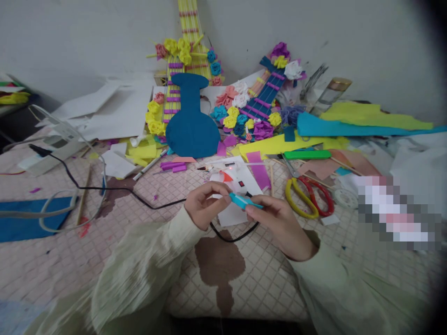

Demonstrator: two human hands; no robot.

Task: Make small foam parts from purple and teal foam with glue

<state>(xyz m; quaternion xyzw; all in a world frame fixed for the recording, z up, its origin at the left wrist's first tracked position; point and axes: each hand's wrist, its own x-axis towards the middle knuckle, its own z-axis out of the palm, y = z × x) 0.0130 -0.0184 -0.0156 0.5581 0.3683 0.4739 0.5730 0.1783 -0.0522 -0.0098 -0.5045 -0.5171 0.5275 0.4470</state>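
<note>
Between my two hands is a small folded strip of light-blue crepe paper [240, 201]. My left hand [206, 204] pinches its left end between thumb and fingers. At the other end, the thumb and fingers of my right hand [275, 218] are closed on the same strip. Just beyond the hands, a hot glue gun [228, 177] with an orange part and a small red light lies on a white sheet [228, 218]. Its black cable [232, 240] loops beneath my hands. A dark-blue guitar-shaped cutout [193, 123] stands farther back.
Scissors [309, 197] with red and yellow handles lie right of my hands, below a green cutter [307, 155]. Paper-flower guitars [260, 104] lean at the back. A power strip [52, 153] and looped white cable [101, 186] are at left. Purple rolls [173, 166] lie near the middle.
</note>
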